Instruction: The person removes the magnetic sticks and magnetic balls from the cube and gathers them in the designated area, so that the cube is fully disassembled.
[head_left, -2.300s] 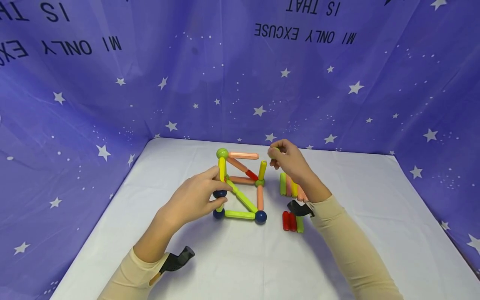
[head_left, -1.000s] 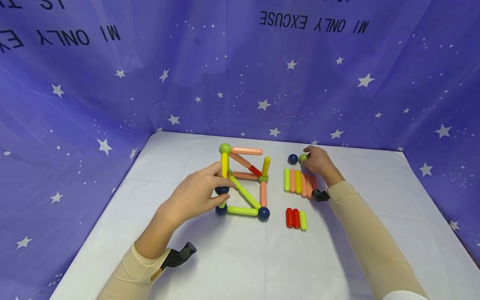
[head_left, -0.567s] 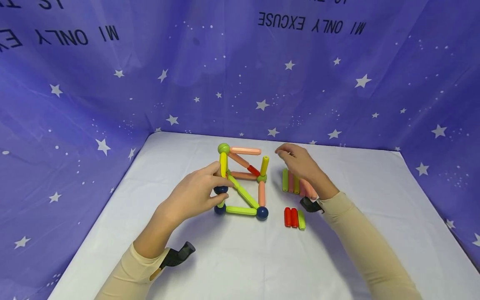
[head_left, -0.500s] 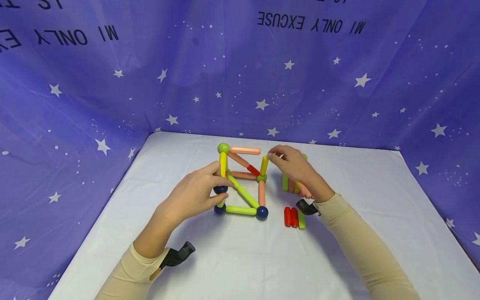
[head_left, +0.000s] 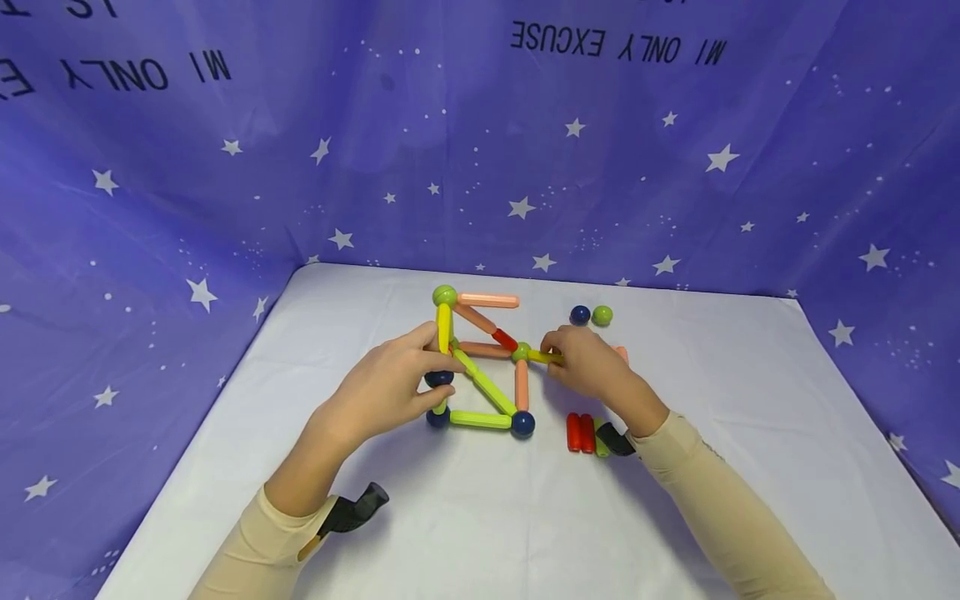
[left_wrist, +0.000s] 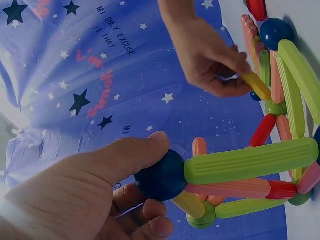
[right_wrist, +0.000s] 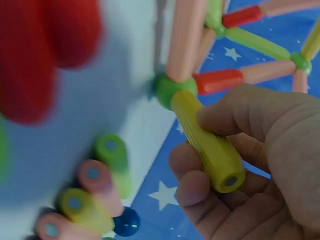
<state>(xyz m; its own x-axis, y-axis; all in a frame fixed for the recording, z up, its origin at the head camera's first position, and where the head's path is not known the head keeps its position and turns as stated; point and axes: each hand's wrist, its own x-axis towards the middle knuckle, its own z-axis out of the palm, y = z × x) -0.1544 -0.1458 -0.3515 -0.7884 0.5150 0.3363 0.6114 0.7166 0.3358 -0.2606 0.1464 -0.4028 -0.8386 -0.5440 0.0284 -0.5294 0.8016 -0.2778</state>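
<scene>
A frame of coloured magnetic rods and balls stands on the white-covered table. My left hand (head_left: 390, 383) pinches a dark blue ball (left_wrist: 161, 175) at its upper near-left corner, thumb on one side and fingers on the other. On the frame's right, my right hand (head_left: 596, 367) grips a yellow rod (right_wrist: 207, 142) between thumb and fingers. That rod leans out to the right, its inner end touching a green ball (head_left: 521, 352); its outer end is bare in the right wrist view. A salmon rod (head_left: 489, 300) juts from the green ball (head_left: 445, 296) at the far top corner.
Behind the right hand lie a loose dark blue ball (head_left: 580, 315) and a green ball (head_left: 602, 316). A row of loose rods is mostly hidden under that hand. Nearer are two short red rods (head_left: 581, 432) and a short green one (head_left: 601, 437). Starry purple cloth surrounds the table.
The right hand set a green ball down beside the blue one, then came back left and took the yellow rod. That rod has swung from upright to leaning right. The left hand stays put.
</scene>
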